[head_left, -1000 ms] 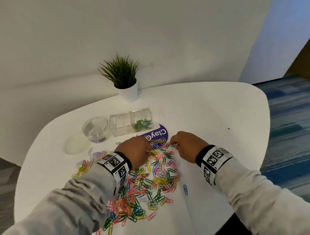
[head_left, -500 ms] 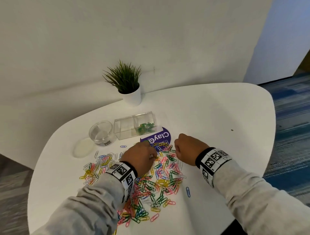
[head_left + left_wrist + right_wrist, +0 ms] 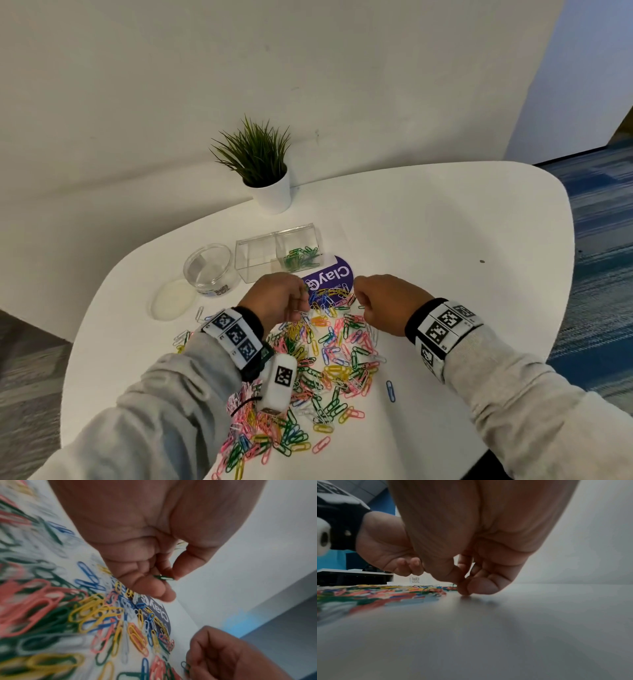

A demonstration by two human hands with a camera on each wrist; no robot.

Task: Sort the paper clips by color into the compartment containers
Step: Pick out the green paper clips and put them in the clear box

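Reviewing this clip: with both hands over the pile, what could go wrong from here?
1. The left hand pinches a green clip only by its end, so it could slip back into the mixed pile.
2. Clips in the pile overlap, so a lifted one may drag another colour along.
3. The right hand holds a green clip too; both must land in the box, whose right half already holds greens.

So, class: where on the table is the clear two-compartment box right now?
In the head view the clear two-compartment box sits at the table's far side, between the round clear tub on its left and the purple sticker.
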